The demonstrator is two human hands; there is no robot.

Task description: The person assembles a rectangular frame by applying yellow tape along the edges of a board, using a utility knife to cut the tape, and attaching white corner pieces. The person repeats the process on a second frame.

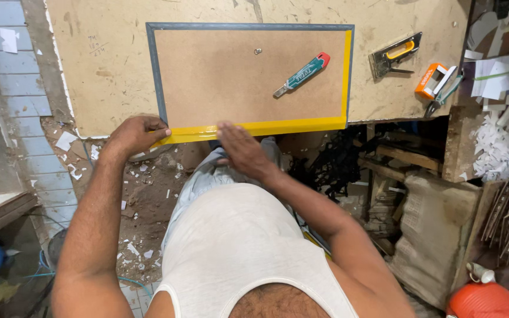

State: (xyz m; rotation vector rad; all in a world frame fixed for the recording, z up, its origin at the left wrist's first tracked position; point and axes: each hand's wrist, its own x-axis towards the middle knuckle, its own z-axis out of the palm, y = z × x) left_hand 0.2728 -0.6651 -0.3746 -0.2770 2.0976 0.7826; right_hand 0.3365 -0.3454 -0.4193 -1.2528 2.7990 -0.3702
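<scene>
Nearest to me, my left hand (135,134) has its fingers curled onto the near left corner of the picture frame (254,76), pinching the end of the yellow tape (260,128) there. My right hand (244,152) lies flat, fingers together and stretched, pressing on that same tape near the middle of the near edge. The frame rests face down on the desk (101,76), its near edge at the desk's lip.

As I judge it, the tape already covers the near edge and the right edge, joining the brown backing board (219,76) to the moulding; the left and far edges show bare grey moulding, so roughly half is left.

Farther out, a green utility knife (301,74) with a red end lies on the backing board. Beyond the frame's right side sit a staple gun (396,54) and an orange tool (434,79).
</scene>
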